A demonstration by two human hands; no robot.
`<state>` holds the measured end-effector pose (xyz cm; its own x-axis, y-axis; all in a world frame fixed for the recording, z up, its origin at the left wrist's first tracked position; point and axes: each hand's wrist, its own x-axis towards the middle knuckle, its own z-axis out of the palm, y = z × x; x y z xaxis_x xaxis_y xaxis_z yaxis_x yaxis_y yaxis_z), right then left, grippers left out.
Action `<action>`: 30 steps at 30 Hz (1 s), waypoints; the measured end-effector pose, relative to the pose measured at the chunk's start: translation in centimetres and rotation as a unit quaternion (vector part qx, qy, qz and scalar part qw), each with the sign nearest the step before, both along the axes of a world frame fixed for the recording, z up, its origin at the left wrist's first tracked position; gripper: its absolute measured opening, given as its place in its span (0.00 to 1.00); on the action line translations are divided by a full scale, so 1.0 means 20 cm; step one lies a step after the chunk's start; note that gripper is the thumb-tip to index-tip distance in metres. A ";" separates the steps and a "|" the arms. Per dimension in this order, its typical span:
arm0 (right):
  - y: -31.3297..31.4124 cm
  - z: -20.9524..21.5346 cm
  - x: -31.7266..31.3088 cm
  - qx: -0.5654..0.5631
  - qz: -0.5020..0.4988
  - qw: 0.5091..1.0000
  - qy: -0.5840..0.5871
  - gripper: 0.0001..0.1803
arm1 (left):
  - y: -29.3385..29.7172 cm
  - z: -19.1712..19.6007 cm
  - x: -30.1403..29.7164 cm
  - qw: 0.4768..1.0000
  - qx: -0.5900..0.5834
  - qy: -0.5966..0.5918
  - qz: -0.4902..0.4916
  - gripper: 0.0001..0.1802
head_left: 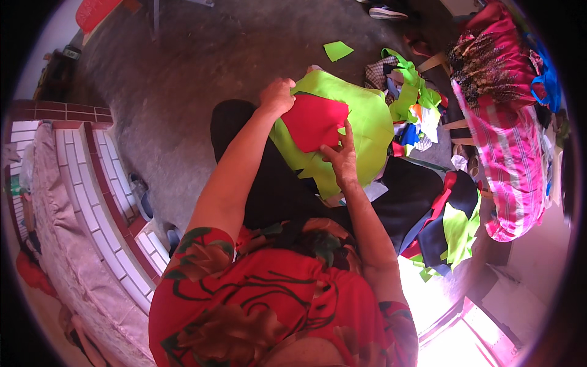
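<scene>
Cloth is being handled on the lap of a seated person, viewed from above. Nearest the camera, a red flowered top (269,293) and dark trousers (275,189) are seen. On the lap a large lime-green cloth (370,122) is spread, and on it a red cloth piece (315,122) is laid flat, roughly in the middle and toward its left part. The left hand (277,96) is closed over the upper left corner of the red piece, fingers curled; whether that corner is pinched or only pressed cannot be told. The right hand (342,159) is set on the lower right edge of the red piece, fingers narrow and extended, pressing it to the green cloth beneath.

As judged from the layout, the red piece appears placed and is being smoothed or aligned; no fastening of the two layers is visible. To the right, a heap of mixed cloth scraps (416,116) and a second heap of dark and green pieces (449,226) lie unsorted. Farther out, a single green scrap (337,50) lies on the concrete floor (183,79), and a pink checked bag (510,147) stands at the right.
</scene>
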<state>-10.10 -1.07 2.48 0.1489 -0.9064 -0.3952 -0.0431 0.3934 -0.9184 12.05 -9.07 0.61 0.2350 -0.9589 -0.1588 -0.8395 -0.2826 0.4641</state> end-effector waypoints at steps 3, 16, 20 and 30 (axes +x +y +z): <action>0.00 -0.06 -0.02 -0.001 0.006 1.000 0.003 0.45 | 0.02 0.00 -0.02 0.992 0.115 -0.033 -0.047 0.19; 0.05 -0.09 0.00 0.061 -0.094 0.991 -0.070 0.43 | -0.01 -0.05 -0.04 0.991 0.106 -0.057 -0.055 0.05; 0.06 -0.07 0.00 0.030 -0.114 0.991 -0.057 0.34 | 0.02 0.03 -0.04 0.996 0.079 -0.004 -0.047 0.05; 0.04 -0.11 -0.01 0.074 -0.059 0.995 -0.032 0.13 | 0.04 0.06 -0.02 0.998 -0.056 0.016 -0.036 0.03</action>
<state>-10.30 -0.24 0.28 0.0739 -0.8519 -0.5184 0.0671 0.5229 -0.8498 11.61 -8.30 1.83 0.1606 -0.9854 -0.0565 -0.8401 -0.1665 0.5162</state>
